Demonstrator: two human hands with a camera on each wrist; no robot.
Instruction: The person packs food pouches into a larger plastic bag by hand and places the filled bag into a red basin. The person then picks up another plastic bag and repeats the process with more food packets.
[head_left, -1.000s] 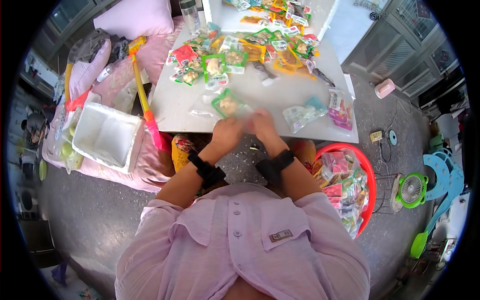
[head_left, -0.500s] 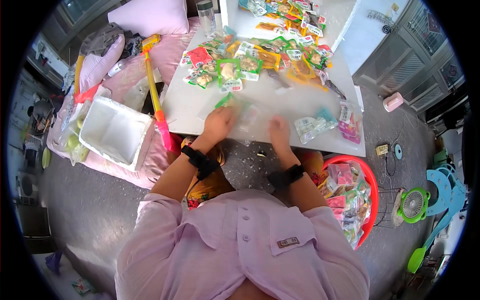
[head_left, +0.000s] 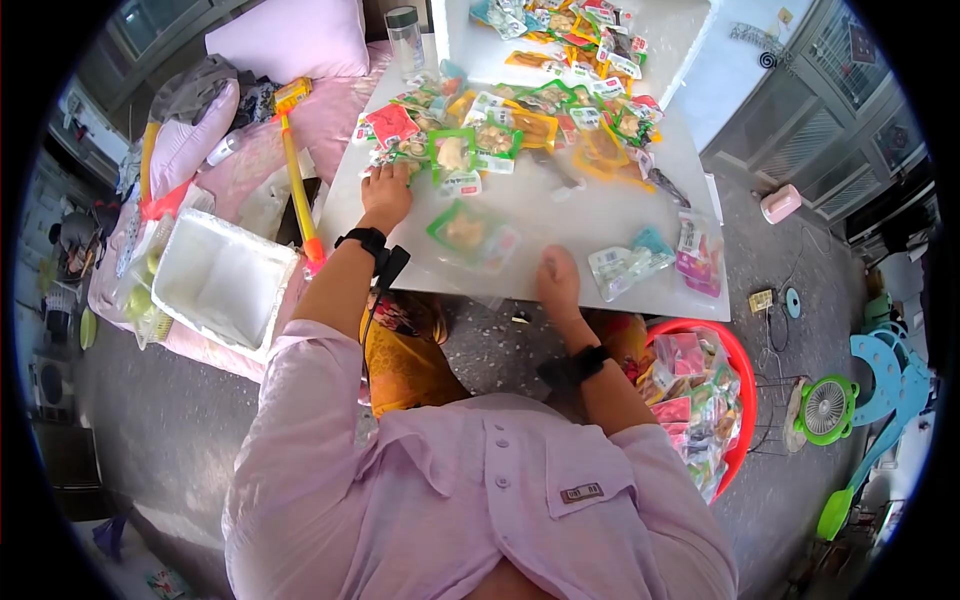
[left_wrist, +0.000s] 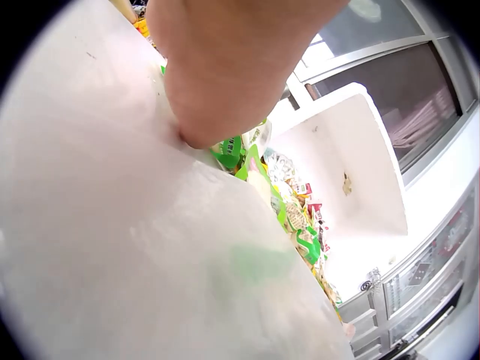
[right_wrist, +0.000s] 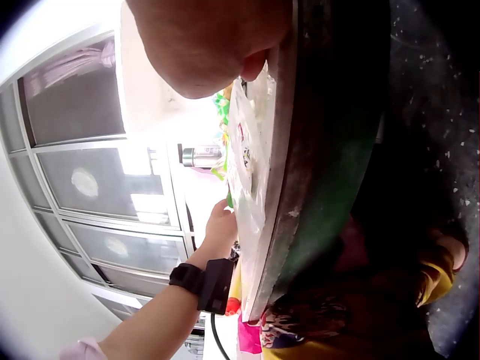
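Note:
My left hand (head_left: 386, 195) reaches to the left end of the packet pile, its extended fingers right at a green-edged food packet (head_left: 412, 147). In the left wrist view the heel of that hand (left_wrist: 225, 75) fills the top, and its fingertips are hidden. By the table's front edge my right hand (head_left: 557, 280) rests with curled fingers; I cannot tell whether anything is inside them. Between the hands lies a clear plastic bag (head_left: 490, 250) with a green-edged packet (head_left: 463, 232) in it. The right wrist view shows the bag (right_wrist: 246, 150) close by the right hand (right_wrist: 214, 45).
Many colourful packets spread across the back of the table (head_left: 620, 210) and into a white foam box (head_left: 455, 45). At the right lie blue-white packets (head_left: 630, 262) and a purple-pink one (head_left: 700, 255). A red basin (head_left: 748, 400) of bagged packets stands below. A clear jar (head_left: 405, 40) stands back left.
My left hand has left the clear bag and moved up and left to the pile. My right hand has drawn right, away from the bag, which now lies on the table.

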